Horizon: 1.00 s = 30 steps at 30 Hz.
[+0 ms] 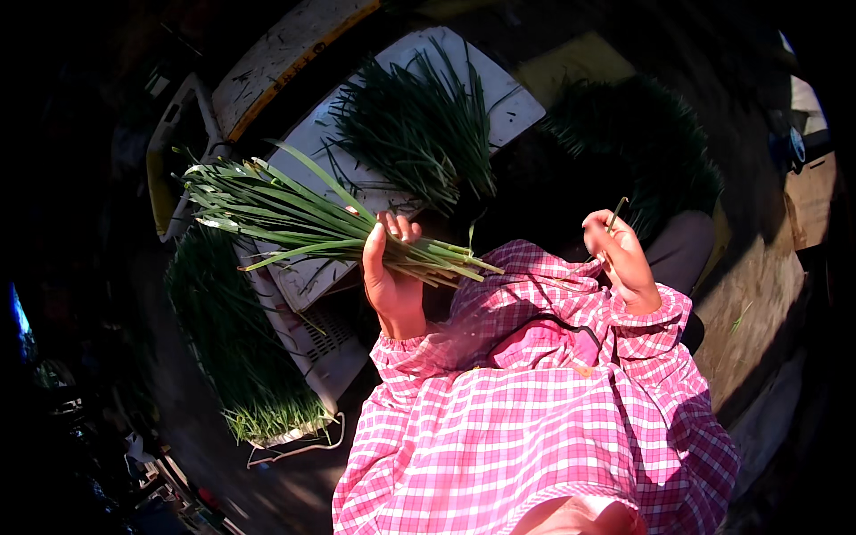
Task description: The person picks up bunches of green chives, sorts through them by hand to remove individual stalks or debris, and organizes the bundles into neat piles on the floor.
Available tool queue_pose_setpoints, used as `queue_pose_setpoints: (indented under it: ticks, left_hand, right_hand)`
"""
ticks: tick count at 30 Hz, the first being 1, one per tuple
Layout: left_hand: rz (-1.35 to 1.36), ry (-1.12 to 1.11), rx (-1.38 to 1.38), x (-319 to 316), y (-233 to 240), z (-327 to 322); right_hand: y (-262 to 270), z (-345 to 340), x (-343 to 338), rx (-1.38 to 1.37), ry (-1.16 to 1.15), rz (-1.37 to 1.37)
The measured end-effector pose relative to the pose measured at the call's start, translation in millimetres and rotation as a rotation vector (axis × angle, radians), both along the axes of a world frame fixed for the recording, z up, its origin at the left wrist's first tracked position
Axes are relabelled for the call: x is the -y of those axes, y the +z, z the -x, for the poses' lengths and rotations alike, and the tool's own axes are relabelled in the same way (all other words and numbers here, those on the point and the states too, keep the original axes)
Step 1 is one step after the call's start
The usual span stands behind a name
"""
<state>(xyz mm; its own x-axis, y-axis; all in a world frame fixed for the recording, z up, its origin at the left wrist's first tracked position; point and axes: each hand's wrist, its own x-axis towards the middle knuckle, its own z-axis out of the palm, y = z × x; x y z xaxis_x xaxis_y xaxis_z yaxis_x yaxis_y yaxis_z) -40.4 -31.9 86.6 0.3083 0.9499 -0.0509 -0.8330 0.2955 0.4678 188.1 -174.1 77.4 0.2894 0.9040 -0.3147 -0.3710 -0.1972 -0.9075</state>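
My left hand [394,281] is closed around a bundle of long flat green leaves, likely garlic chives [294,217]. Its pale cut ends stick out to the right of my palm, and the leafy tips fan out to the left. Apart from it, my right hand [622,257] pinches a single thin leaf [616,212] between thumb and fingers, above my lap. Beyond the bundle, a loose pile of the same greens [414,127] lies on a white board [515,110], partly in shade.
A white plastic crate [281,328] packed with upright greens [234,348] stands at the left. Another dark heap of greens [642,140] lies at the right. A white panel with a yellow edge [281,60] is at the back left, and a cardboard box [812,200] at the far right.
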Motion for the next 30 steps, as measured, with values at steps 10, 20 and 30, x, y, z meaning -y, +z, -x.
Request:
queue_pose_setpoints:
  ticks: [10, 20, 30]
  left_hand:
    - [-0.087, -0.062, -0.095, 13, 14, -15]
    - [0.079, -0.035, -0.240, 15, -8, -10]
    - [-0.003, -0.005, -0.479, 12, 3, -9]
  right_hand:
    - [-8, 76, -68, -0.646, 0.199, 0.055]
    - [-19, 58, -49, -0.568, -0.046, -0.057]
    - [19, 12, -47, 0.198, 0.083, -0.176]
